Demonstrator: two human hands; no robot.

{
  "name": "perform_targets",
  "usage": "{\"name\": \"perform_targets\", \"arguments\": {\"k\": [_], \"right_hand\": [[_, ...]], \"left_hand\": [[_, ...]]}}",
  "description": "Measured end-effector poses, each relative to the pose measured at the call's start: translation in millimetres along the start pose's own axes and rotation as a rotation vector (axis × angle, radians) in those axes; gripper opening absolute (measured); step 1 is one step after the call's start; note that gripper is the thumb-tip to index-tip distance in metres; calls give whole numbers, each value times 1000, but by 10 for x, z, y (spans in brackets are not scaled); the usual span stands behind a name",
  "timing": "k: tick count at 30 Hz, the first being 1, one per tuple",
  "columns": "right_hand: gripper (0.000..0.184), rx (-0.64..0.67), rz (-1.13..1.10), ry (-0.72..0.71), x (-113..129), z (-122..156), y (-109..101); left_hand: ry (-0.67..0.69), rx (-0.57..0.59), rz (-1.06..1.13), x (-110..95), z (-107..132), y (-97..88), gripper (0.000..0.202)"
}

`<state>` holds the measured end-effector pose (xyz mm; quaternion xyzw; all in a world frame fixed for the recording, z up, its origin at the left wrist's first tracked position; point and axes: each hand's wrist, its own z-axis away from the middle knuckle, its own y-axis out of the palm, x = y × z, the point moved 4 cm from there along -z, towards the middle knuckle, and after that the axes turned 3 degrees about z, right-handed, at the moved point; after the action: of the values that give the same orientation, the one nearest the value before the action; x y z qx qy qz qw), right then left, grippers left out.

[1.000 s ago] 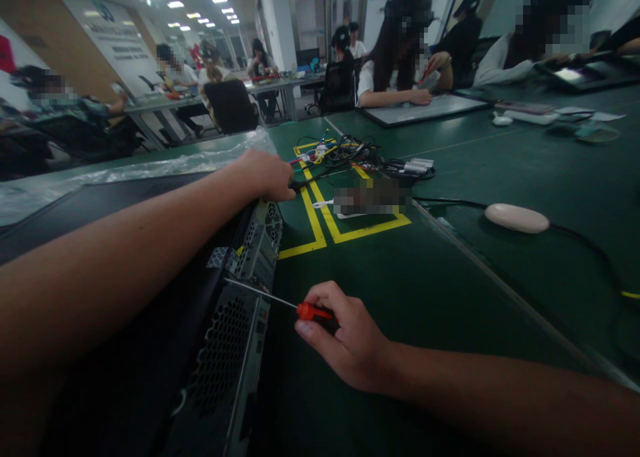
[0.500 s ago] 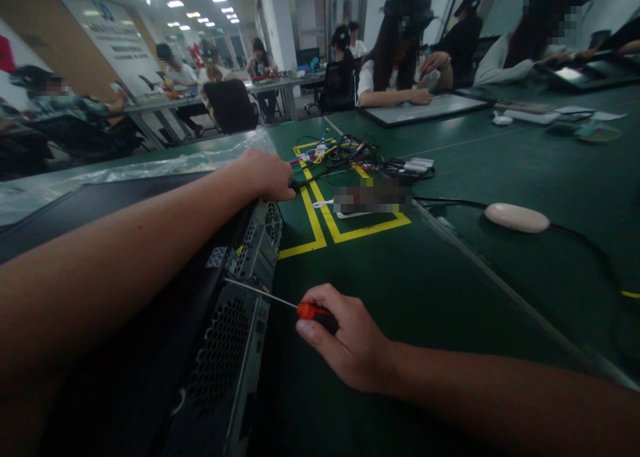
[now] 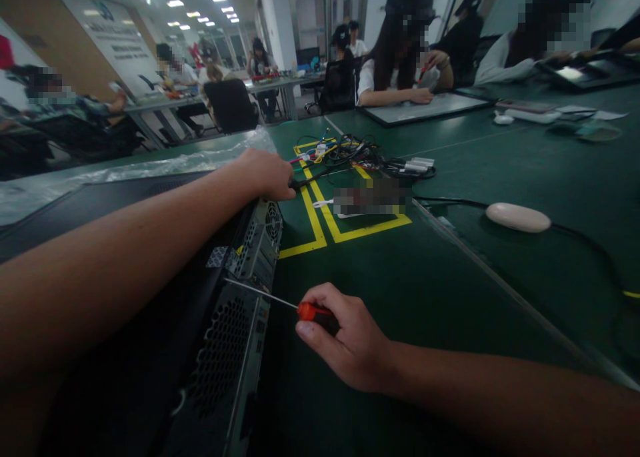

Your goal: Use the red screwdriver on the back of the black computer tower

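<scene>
A black desktop computer case [image 3: 120,210] lies on its side at the left, its perforated metal rear panel [image 3: 220,357] facing right. In my right hand [image 3: 350,340] is a screwdriver [image 3: 311,312] with a red and black handle, the fingers wrapped round it. Its thin shaft points left, and the tip meets the rear edge of the case near a patterned sticker. My left hand [image 3: 270,175] is closed at the far rear corner of the case. A black cable [image 3: 305,179] runs up to its fingers; whether they grip it is hidden.
Beyond the case lies a tangle of cables [image 3: 353,152] on the green table [image 3: 425,297], near yellow tape markings [image 3: 367,229]. A blurred-out object [image 3: 373,197] sits there. A white oval piece on a cord [image 3: 517,217] is at the right. Plastic film [image 3: 200,160] lies behind. Co-workers sit across the table.
</scene>
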<state>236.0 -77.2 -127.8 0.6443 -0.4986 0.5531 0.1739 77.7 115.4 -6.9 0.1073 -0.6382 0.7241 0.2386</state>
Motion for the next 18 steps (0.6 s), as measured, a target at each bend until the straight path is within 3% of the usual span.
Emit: {"name": "perform_targets", "arguments": {"k": [18], "right_hand": [[16,-10,-2,16,-35,4,8]], "left_hand": [[-1,3,28,-6,12,-8,60]]}}
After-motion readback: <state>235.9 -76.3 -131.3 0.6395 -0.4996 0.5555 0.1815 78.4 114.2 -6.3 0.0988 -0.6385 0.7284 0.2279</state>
